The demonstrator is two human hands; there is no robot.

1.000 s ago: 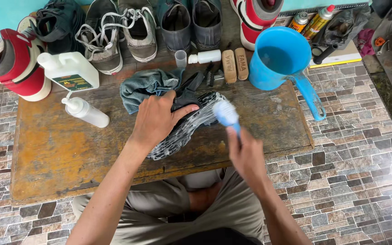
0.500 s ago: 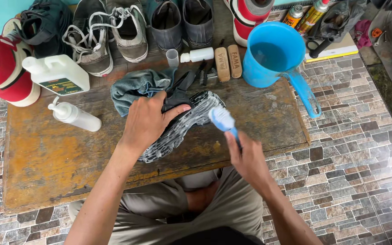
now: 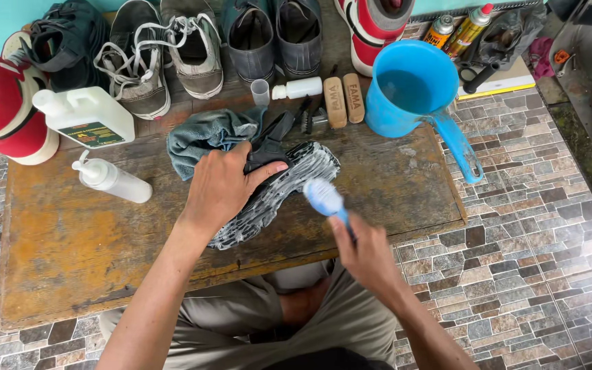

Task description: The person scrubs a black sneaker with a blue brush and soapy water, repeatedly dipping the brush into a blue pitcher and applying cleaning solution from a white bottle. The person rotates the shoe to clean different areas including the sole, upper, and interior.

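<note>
Your left hand [image 3: 224,185] pressed flat on the soapy, likely slippery upturned shoe [image 3: 275,192], while your right hand [image 3: 364,257] gripped the blue brush [image 3: 323,197].

1. There is one view only, from a camera on the person's head, so no second view shares the scene.
2. It looks steeply down and forward over the person's lap onto the table [image 3: 70,260], whose near edge runs across the lower middle of the frame.
3. It sits close: forearms enter from the bottom, and the left hand [image 3: 224,185] and right hand [image 3: 364,253] fill the centre.
4. The table's far edge, lined with shoes [image 3: 193,48], reaches the top of the frame; the tiled floor [image 3: 543,226] fills the right side.
</note>
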